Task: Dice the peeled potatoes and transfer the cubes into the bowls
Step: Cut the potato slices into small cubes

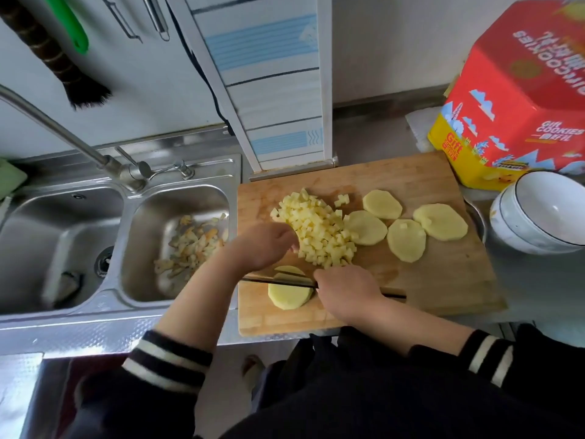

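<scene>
On the wooden cutting board [443,280] lies a pile of small potato cubes [319,229]. Several round potato slices [406,239] lie to its right. Near the board's front left, a stack of slices [289,294] sits under a knife blade [278,281], which crosses it. My right hand [345,293] grips the dark knife handle. My left hand [262,245] is blurred and hovers just behind the blade with its fingers bent down. Its fingertips are at the left edge of the cube pile. White bowls [538,213] stand stacked just off the board's right side.
A double steel sink [63,236] lies left of the board, with potato peels [190,245] in its right basin and a tap [126,172] above. A red and yellow cookie box [512,99] stands behind the bowls. The counter's front edge runs below the board.
</scene>
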`<state>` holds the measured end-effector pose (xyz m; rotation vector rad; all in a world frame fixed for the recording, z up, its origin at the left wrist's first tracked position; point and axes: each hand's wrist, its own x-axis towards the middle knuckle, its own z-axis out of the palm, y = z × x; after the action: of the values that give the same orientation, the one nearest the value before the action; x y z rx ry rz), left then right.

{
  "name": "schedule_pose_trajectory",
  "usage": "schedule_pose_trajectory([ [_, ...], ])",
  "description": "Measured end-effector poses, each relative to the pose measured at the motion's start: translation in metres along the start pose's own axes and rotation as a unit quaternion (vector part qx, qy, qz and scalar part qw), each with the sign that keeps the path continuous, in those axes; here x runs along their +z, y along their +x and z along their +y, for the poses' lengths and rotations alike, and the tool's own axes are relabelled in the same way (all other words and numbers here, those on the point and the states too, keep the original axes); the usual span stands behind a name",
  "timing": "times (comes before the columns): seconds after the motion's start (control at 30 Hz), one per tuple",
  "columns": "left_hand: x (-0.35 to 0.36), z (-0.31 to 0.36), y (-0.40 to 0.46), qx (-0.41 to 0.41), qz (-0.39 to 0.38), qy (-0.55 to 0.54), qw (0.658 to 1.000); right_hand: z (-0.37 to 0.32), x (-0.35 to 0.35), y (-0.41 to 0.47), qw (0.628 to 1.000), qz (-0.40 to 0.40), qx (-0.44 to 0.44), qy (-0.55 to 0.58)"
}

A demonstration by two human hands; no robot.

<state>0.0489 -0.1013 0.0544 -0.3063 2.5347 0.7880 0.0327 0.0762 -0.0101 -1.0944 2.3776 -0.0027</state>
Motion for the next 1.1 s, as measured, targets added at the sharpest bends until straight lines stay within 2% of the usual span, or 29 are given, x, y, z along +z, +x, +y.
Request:
schedule_pose_trajectory([
  [0.03, 0.002, 0.003, 0.013, -0.022, -0.111, 0.043, 0.993, 0.000, -0.001, -0.001, 1.000, -0.001, -0.004, -0.003],
  [0.07, 0.010, 0.005, 0.024, -0.041, -0.189, 0.086, 0.977, -0.001, -0.002, -0.003, 1.000, -0.001, -0.008, -0.004],
  [0.13, 0.029, 0.002, 0.039, -0.076, -0.258, 0.158, 0.950, 0.000, -0.002, -0.005, 1.000, 0.006, -0.013, -0.001],
  [0.2, 0.045, -0.007, 0.048, -0.091, -0.273, 0.191, 0.938, 0.001, -0.001, -0.007, 1.000, 0.019, -0.016, 0.002],
  [0.43, 0.049, -0.011, 0.054, -0.120, -0.283, 0.194, 0.931, 0.004, -0.004, -0.007, 0.999, 0.034, -0.027, 0.000],
  [0.53, 0.033, -0.001, 0.043, -0.138, -0.300, 0.157, 0.931, 0.002, -0.016, -0.010, 0.999, 0.030, -0.027, 0.014],
  [0.57, 0.023, 0.002, 0.038, -0.139, -0.276, 0.134, 0.942, 0.001, -0.021, -0.011, 0.999, 0.024, -0.023, 0.021],
  [0.6, 0.012, 0.006, 0.031, -0.123, -0.217, 0.111, 0.962, 0.000, -0.026, -0.012, 0.999, 0.017, -0.017, 0.029],
  [0.63, 0.001, 0.009, 0.024, -0.086, -0.119, 0.087, 0.985, 0.001, -0.030, -0.014, 0.999, 0.011, -0.011, 0.036],
  [0.67, -0.008, 0.011, 0.013, -0.033, 0.018, 0.069, 0.997, 0.001, -0.033, -0.014, 0.999, 0.004, -0.007, 0.036],
  [0.7, -0.013, 0.012, -0.002, 0.039, 0.192, 0.068, 0.978, 0.001, -0.035, -0.014, 0.999, -0.005, -0.001, 0.036],
  [0.73, -0.013, 0.012, -0.021, 0.111, 0.363, 0.070, 0.922, 0.001, -0.036, -0.013, 0.999, -0.016, 0.002, 0.033],
  [0.77, -0.007, 0.008, -0.038, 0.169, 0.490, 0.075, 0.852, 0.000, -0.037, -0.012, 0.999, -0.026, 0.005, 0.030],
  [0.8, 0.007, -0.001, -0.051, 0.211, 0.555, 0.085, 0.800, -0.001, -0.037, -0.011, 0.999, -0.039, 0.007, 0.027],
  [0.83, 0.028, -0.012, -0.060, 0.249, 0.571, 0.103, 0.776, -0.002, -0.037, -0.011, 0.998, -0.051, 0.011, 0.026],
  [0.87, 0.051, -0.027, -0.065, 0.273, 0.551, 0.120, 0.779, -0.003, -0.037, -0.009, 0.998, -0.060, 0.014, 0.025],
  [0.93, 0.099, -0.054, -0.065, 0.285, 0.472, 0.129, 0.824, -0.004, -0.036, -0.009, 0.998, -0.061, 0.014, 0.021],
  [1.0, 0.135, -0.069, -0.060, 0.255, 0.404, 0.137, 0.868, -0.004, -0.033, -0.010, 0.999, -0.048, -0.001, 0.011],
  [1.1, 0.164, -0.076, -0.048, 0.182, 0.376, 0.131, 0.899, -0.003, -0.033, -0.011, 0.999, -0.040, -0.014, -0.008],
])
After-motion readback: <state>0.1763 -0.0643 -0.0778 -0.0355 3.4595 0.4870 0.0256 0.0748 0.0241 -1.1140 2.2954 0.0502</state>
